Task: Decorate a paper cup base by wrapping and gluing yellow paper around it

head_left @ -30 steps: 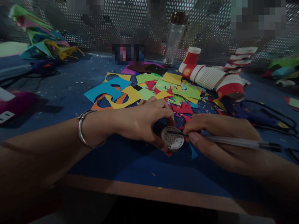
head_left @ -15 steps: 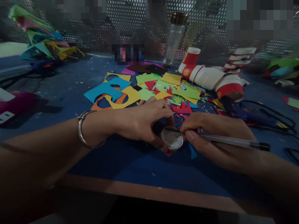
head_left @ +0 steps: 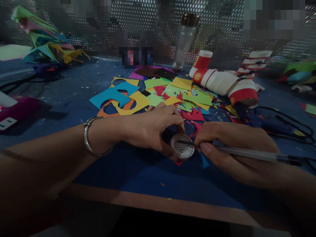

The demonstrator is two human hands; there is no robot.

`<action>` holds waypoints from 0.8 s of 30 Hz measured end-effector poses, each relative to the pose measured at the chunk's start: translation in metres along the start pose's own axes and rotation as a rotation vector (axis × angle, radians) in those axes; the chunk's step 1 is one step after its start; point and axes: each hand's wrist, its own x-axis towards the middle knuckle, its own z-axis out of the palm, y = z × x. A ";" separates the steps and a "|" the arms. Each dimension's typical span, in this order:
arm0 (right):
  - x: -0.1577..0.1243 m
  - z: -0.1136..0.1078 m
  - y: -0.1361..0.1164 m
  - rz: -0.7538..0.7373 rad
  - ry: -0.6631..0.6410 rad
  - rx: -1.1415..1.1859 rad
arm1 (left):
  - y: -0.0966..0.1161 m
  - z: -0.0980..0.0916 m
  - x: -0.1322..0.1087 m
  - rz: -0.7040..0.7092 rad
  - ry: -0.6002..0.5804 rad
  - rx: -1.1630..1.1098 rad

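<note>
My left hand (head_left: pixel 158 130) is curled around a small round white disc (head_left: pixel 185 152), thumb at its lower edge and fingers at its top. A grid of dark crossing lines is drawn across the disc's face. In my right hand (head_left: pixel 229 151) is a pen (head_left: pixel 256 154) with a clear barrel and a black end, pinched between thumb and fingers. Its tip lies over the gridded part of the disc. Red and blue paper scraps (head_left: pixel 204 162) lie just under and beside the disc.
Behind my hands spreads a pile of coloured paper cuttings (head_left: pixel 158 87). Red and white paper cups (head_left: pixel 219 80), joined in a row, lie to the right, near a glue gun (head_left: pixel 276 123) with its cord. A glass bottle (head_left: pixel 184 44) stands by the perforated metal screen (head_left: pixel 138 23).
My right hand and the pen have shifted slightly right and down, the tip now showing on the disc. My left hand holds the disc almost as before.
</note>
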 end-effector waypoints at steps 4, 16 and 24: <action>0.000 0.000 0.001 -0.012 0.001 0.007 | 0.001 0.000 0.000 -0.003 -0.004 0.003; 0.002 0.003 0.002 -0.039 0.014 0.053 | 0.001 0.001 0.002 0.014 0.014 -0.001; 0.003 0.005 0.004 -0.046 0.022 0.040 | 0.002 0.000 0.002 -0.010 -0.004 0.022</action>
